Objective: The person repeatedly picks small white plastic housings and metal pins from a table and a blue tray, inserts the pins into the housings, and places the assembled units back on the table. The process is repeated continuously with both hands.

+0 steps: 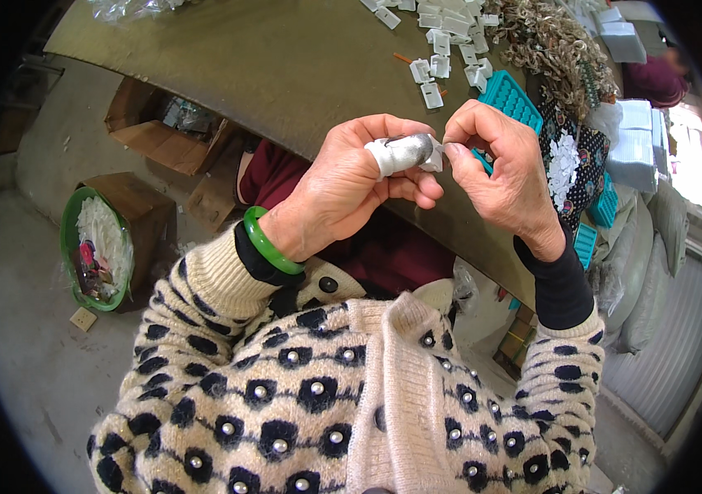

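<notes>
At the upper centre of the frame, a small white plastic piece (434, 162) lies between the left hand (342, 183) and the right hand (501, 169), partly hidden by fingers. The left hand grasps it between thumb and curled fingers, apparently as a steady support; a white thumb wrap (398, 155), darkened at its tip, probably shields the skin from rubbing. The right hand's thumb and forefinger are pinched together at the piece's right edge, a grip suited to fine handling; whether a finer part sits between them is too small to tell. Toward the top of the frame, white box-shaped casings (431, 95) lie loose on the olive-brown table (219, 62), near a teal tray (511, 100), probably for easy reach. At right, white plastic bits (563, 167) are heaped on a patterned dark cloth (592, 169), which likely gathers them.
</notes>
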`<state>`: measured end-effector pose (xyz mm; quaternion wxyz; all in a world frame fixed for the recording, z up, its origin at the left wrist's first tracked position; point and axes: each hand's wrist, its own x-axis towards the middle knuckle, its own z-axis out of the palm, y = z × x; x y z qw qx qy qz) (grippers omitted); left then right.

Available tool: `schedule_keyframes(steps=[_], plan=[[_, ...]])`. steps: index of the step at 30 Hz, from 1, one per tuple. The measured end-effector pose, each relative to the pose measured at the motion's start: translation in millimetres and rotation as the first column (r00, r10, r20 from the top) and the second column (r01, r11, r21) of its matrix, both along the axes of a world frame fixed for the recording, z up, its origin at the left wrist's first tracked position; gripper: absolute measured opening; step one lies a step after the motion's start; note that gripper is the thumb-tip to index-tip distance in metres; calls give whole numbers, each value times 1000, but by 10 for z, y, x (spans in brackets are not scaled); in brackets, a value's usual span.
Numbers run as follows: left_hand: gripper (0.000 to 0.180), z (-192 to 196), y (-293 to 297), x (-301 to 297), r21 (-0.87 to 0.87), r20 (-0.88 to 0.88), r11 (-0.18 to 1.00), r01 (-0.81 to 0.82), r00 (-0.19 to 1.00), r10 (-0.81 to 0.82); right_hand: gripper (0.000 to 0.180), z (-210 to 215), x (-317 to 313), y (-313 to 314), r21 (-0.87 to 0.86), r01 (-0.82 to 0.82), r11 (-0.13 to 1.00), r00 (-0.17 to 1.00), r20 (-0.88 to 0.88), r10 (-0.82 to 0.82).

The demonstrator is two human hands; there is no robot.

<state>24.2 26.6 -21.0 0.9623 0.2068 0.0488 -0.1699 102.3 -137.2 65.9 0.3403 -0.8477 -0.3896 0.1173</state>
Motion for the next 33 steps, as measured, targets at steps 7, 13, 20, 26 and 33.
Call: schedule_keyframes(steps=[7, 13, 20, 26, 33], plan=[[25, -16, 10, -14, -7, 12, 1000, 11, 1000, -11, 6, -40, 26, 15, 23, -37, 999, 997, -71, 38], [23, -5, -1, -13, 25, -6, 1000, 12, 1000, -12, 7, -123, -33, 7, -8, -46, 999, 999, 17, 46], [20, -45, -24, -5, -41, -32, 999, 6, 999, -7, 9, -105, 104, 3, 81, 103, 991, 984, -155, -90], [10, 332, 115, -62, 25, -157, 999, 41, 987, -36, 15, -313, 329, 230, -300, 135, 944, 870, 492, 32], [10, 1012, 1034, 241, 367, 576, 695, -618, 738, 351, 10, -461, 290, 239, -335, 116, 935, 820, 564, 101]])
